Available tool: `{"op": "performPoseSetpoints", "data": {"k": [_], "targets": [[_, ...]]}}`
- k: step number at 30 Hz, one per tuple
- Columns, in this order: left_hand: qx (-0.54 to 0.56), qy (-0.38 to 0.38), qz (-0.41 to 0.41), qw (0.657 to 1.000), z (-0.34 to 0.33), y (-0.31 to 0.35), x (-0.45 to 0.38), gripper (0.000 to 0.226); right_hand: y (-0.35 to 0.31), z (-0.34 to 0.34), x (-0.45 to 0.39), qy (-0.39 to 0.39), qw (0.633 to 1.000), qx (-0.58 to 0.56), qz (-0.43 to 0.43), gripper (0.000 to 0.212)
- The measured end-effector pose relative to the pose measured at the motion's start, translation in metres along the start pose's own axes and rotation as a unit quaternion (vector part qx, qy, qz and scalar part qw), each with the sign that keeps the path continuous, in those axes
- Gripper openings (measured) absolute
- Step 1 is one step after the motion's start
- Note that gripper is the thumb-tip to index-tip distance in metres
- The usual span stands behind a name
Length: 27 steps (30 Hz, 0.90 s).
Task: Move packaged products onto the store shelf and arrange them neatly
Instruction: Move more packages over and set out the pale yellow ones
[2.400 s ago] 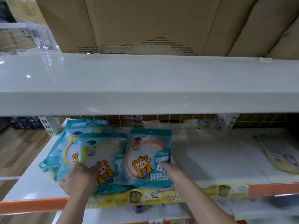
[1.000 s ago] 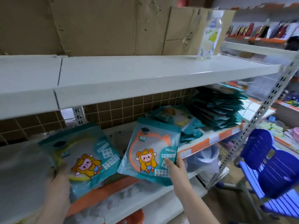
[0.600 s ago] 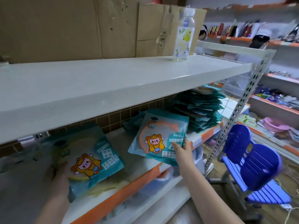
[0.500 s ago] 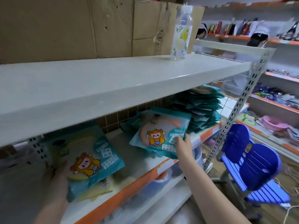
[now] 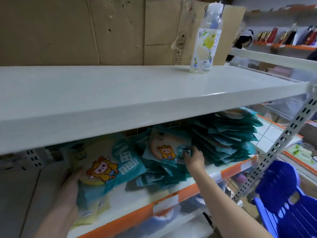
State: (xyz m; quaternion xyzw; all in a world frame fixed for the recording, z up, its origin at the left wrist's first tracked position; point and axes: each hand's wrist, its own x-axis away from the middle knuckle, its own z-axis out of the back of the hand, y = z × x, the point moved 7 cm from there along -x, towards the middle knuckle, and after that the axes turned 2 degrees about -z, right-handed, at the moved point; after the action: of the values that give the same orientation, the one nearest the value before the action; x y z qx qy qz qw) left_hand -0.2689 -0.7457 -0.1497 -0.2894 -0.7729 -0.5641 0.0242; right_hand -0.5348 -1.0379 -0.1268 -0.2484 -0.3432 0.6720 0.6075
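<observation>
Left hand (image 5: pixel 69 183) grips yellow-ring packet (image 5: pixel 106 167); right hand (image 5: pixel 194 158) pinches orange-ring packet (image 5: pixel 167 148)

A shop, white metal shelving (image 5: pixel 154 93) with orange price-label strips (image 5: pixel 171 198), stacked teal packaged goods (image 5: pixel 223 141), stocked wall racks (image 5: pixel 288 40)

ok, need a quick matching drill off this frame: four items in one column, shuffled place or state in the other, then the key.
Items
1. clear printed bottle
2. blue plastic chair
3. orange-ring packet
4. yellow-ring packet

Places
A. gripped by the left hand, low on the shelf
B. upright on the upper white shelf
C. beside the tall teal stack, right hand on it
D. on the floor, right of the rack

Pairs: 1-B, 2-D, 3-C, 4-A
</observation>
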Motion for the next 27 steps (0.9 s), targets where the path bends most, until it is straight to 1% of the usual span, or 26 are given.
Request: {"op": "performPoseSetpoints", "data": {"k": [1, 2, 3, 4, 6, 8, 9, 10, 11, 12, 13, 14, 16, 17, 19, 21, 23, 24, 26, 27], "targets": [[-0.04, 0.002, -0.004, 0.999, -0.015, 0.008, 0.013, 0.039, 0.002, -0.001, -0.007, -0.02, 1.0, 0.001, 0.012, 0.034], [-0.037, -0.013, -0.018, 0.999, -0.035, 0.007, 0.019, 0.027, 0.004, -0.003, -0.013, -0.033, 0.999, -0.004, 0.026, 0.031], [-0.055, 0.003, -0.025, 0.998, -0.052, 0.004, 0.022, 0.023, 0.005, -0.002, -0.018, -0.045, 0.998, -0.005, 0.038, 0.031], [-0.075, -0.001, -0.033, 0.997, -0.072, 0.005, 0.032, 0.025, 0.008, -0.003, -0.025, -0.055, 0.997, -0.002, 0.048, 0.033], [-0.077, -0.039, -0.042, 0.995, -0.113, -0.006, 0.027, 0.029, 0.018, -0.006, -0.041, -0.068, 0.996, 0.01, 0.057, 0.035], [-0.068, -0.067, -0.008, 0.995, -0.15, -0.018, 0.027, 0.031, 0.022, -0.007, -0.049, -0.085, 0.994, 0.023, 0.068, 0.036], [-0.056, -0.072, 0.003, 0.996, -0.164, -0.026, 0.026, 0.027, 0.019, -0.003, -0.046, -0.089, 0.992, 0.037, 0.078, 0.037], [-0.081, -0.062, -0.002, 0.995, -0.174, -0.032, 0.023, 0.021, 0.018, 0.0, -0.046, -0.091, 0.99, 0.056, 0.089, 0.039], [-0.112, -0.04, -0.014, 0.993, -0.182, -0.038, 0.021, 0.02, 0.018, 0.002, -0.046, -0.091, 0.988, 0.077, 0.098, 0.041], [-0.157, -0.023, -0.032, 0.987, -0.189, -0.044, 0.017, 0.027, 0.019, 0.004, -0.048, -0.088, 0.986, 0.096, 0.104, 0.043], [-0.202, -0.013, -0.058, 0.977, -0.194, -0.05, 0.011, 0.043, 0.019, 0.006, -0.05, -0.082, 0.984, 0.111, 0.111, 0.044], [-0.271, -0.001, -0.08, 0.959, -0.198, -0.055, 0.006, 0.059, 0.019, 0.007, -0.052, -0.078, 0.983, 0.121, 0.118, 0.045], [-0.43, 0.037, -0.114, 0.895, -0.198, -0.059, 0.0, 0.088, 0.018, 0.004, -0.055, -0.089, 0.98, 0.115, 0.134, 0.046], [-0.481, 0.049, -0.117, 0.868, -0.199, -0.059, -0.002, 0.097, 0.017, 0.003, -0.055, -0.098, 0.98, 0.105, 0.141, 0.046], [-0.524, 0.038, -0.11, 0.844, -0.203, -0.059, -0.001, 0.101, 0.015, 0.004, -0.055, -0.104, 0.98, 0.076, 0.151, 0.043], [-0.526, 0.007, -0.096, 0.845, -0.208, -0.061, -0.002, 0.095, 0.012, 0.011, -0.055, -0.103, 0.981, 0.037, 0.157, 0.048], [-0.507, -0.003, -0.096, 0.857, -0.203, -0.063, -0.004, 0.09, 0.011, 0.018, -0.056, -0.101, 0.984, -0.019, 0.148, 0.057], [-0.497, -0.004, -0.106, 0.861, -0.199, -0.062, -0.002, 0.087, 0.011, 0.02, -0.057, -0.105, 0.984, -0.034, 0.14, 0.054], [-0.472, -0.017, -0.14, 0.87, -0.192, -0.056, 0.004, 0.078, 0.01, 0.019, -0.059, -0.104, 0.985, -0.017, 0.136, 0.045], [-0.45, -0.024, -0.157, 0.879, -0.188, -0.054, 0.007, 0.069, 0.008, 0.019, -0.06, -0.09, 0.985, 0.014, 0.144, 0.045]]}}
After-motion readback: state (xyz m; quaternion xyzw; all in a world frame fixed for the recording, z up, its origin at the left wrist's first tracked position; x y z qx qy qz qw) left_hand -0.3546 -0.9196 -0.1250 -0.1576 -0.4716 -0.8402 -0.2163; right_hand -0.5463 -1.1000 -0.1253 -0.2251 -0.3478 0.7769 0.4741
